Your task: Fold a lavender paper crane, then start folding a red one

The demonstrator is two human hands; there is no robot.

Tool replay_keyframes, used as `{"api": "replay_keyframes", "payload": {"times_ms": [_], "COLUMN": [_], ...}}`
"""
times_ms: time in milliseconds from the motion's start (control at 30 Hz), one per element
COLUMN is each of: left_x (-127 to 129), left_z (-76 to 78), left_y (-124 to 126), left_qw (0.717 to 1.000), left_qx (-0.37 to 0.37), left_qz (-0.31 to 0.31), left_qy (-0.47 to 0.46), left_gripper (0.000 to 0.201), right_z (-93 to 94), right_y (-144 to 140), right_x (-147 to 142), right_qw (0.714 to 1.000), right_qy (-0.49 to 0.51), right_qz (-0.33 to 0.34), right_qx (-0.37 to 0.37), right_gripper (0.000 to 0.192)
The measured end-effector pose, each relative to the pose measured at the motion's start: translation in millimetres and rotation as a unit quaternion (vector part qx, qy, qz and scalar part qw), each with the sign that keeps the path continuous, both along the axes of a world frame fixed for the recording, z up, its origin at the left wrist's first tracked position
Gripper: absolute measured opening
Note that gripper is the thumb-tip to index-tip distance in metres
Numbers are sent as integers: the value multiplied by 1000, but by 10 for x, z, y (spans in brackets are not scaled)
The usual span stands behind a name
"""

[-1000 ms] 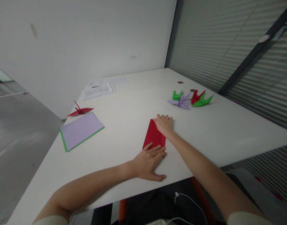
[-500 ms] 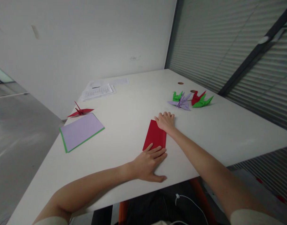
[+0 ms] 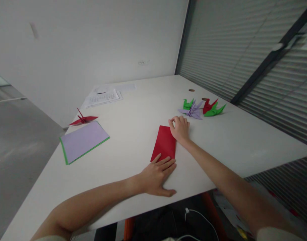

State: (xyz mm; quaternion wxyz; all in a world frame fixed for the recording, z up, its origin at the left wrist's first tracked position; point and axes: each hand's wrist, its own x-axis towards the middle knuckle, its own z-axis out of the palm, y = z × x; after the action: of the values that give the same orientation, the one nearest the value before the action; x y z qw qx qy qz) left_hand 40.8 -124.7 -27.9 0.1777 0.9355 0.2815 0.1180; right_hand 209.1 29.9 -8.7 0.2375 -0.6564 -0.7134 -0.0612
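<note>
a: what's on my feed, biggest first?

b: white table. at ten o'clock a lilac paper stack, a red crane just beyond it. cranes cluster at one o'clock.

a: and the folded red paper?

b: dead centre, flat. my left hand lies open, fingers spread on its six o'clock edge; my right hand, fingers loosely curled, presses its far corner at twelve.
</note>
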Motion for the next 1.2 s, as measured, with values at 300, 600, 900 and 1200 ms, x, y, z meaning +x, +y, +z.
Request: {"api": "replay_keyframes", "payload": {"times_ms": [300,600,900,1200], "left_x": [-1,-2,-12,-6], "left_z": [10,-3,12,2], "left_y": [-6,-11,-29,-38], "left_qw": [1000,1000,999,1000], "left_qx": [-2,16,23,12], "left_qz": [-1,-4,25,24], "left_qy": [0,1,13,13], "left_gripper": [89,89,90,90], "right_z": [-322,-308,-55,-316], "right_y": [-341,553,383,-221], "right_x": [-103,60,182,77], "right_qw": [975,982,995,940], "right_qy": [-131,-104,51,-134], "right_qz": [168,95,80,292], "right_qx": [-63,-124,-21,-115], "right_gripper": [64,65,53,71]}}
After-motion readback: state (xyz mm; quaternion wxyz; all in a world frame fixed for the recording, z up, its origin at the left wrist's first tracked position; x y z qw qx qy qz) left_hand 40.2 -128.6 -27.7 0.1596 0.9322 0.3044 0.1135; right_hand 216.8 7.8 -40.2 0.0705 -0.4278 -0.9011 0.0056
